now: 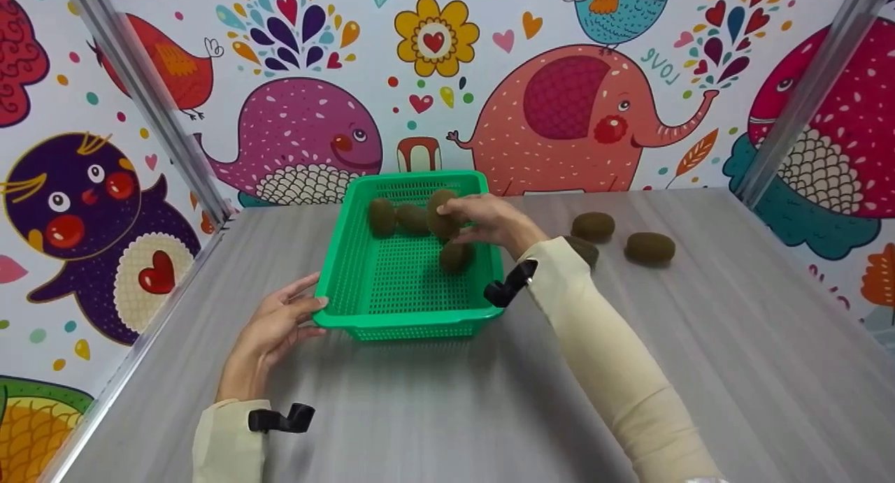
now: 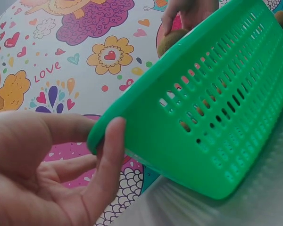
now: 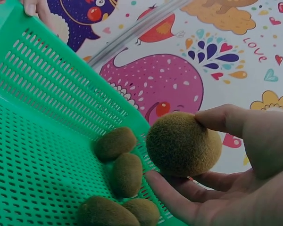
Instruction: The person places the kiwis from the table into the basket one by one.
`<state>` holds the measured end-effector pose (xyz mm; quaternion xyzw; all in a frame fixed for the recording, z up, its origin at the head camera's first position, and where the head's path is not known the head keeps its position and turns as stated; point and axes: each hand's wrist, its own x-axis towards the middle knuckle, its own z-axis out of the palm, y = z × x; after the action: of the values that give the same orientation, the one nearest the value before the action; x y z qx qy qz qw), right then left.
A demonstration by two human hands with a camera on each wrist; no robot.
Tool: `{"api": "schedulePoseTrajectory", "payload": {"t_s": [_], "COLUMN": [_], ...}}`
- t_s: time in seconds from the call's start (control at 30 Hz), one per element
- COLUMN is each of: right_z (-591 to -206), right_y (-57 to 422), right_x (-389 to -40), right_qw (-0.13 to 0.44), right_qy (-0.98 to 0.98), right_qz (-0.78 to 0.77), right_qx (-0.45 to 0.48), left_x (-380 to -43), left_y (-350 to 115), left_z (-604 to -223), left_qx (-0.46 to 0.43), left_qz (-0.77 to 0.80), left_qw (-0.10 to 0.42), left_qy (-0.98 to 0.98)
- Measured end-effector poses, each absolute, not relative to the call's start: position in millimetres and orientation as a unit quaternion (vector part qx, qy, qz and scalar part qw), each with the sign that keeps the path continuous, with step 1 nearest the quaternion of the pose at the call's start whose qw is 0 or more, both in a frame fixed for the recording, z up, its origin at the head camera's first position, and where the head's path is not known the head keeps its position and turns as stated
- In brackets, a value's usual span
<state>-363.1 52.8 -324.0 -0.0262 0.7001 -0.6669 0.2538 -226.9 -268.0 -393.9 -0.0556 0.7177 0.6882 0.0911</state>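
Pinches between thumb and fingers of the right hand (image 1: 489,221) a brown, fuzzy, oval kiwifruit (image 3: 181,146), held over the far right part of a green, rectangular, perforated plastic basket (image 1: 412,320). Pinches with the left hand (image 1: 276,322) the rim at the near left corner, thumb and fingers on opposite sides of the edge. Within the basket, four more kiwifruit (image 3: 127,174), visible in the right wrist view, two of them touching at its lower edge. To the right, on a grey, wood-grained tabletop (image 1: 405,413), three loose kiwifruit (image 1: 650,249), one partly hidden by a cream fabric sleeve (image 1: 594,329). Behind, a white panel printed with a purple whale (image 1: 301,126) and a coral-coloured elephant (image 1: 559,147).
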Motion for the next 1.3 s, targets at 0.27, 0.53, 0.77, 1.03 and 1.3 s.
{"api": "schedulePoseTrajectory", "payload": {"t_s": [0.27, 0.53, 0.77, 1.03, 1.3], "right_z": [-339, -346, -353, -360, -363], "right_y": [43, 37, 32, 26, 19], "right_x": [-371, -373, -374, -374, -375], "right_qw": [0.255, 0.258, 0.266, 0.288, 0.288], "right_qy": [0.691, 0.682, 0.689, 0.686, 0.681], "right_qz": [-0.677, -0.684, -0.674, -0.667, -0.671], "right_qx": [0.003, 0.014, 0.031, 0.037, 0.051], "left_x": [-228, -227, -227, -228, -229], "left_y": [-268, -269, -268, -266, -269], "left_z": [-393, -393, -394, -393, -393], "left_qx": [-0.058, -0.063, -0.059, -0.058, -0.062], "left_qz": [0.69, 0.69, 0.685, 0.681, 0.683], "left_qw": [0.09, 0.09, 0.09, 0.089, 0.091], "left_qy": [0.716, 0.715, 0.721, 0.725, 0.722]}}
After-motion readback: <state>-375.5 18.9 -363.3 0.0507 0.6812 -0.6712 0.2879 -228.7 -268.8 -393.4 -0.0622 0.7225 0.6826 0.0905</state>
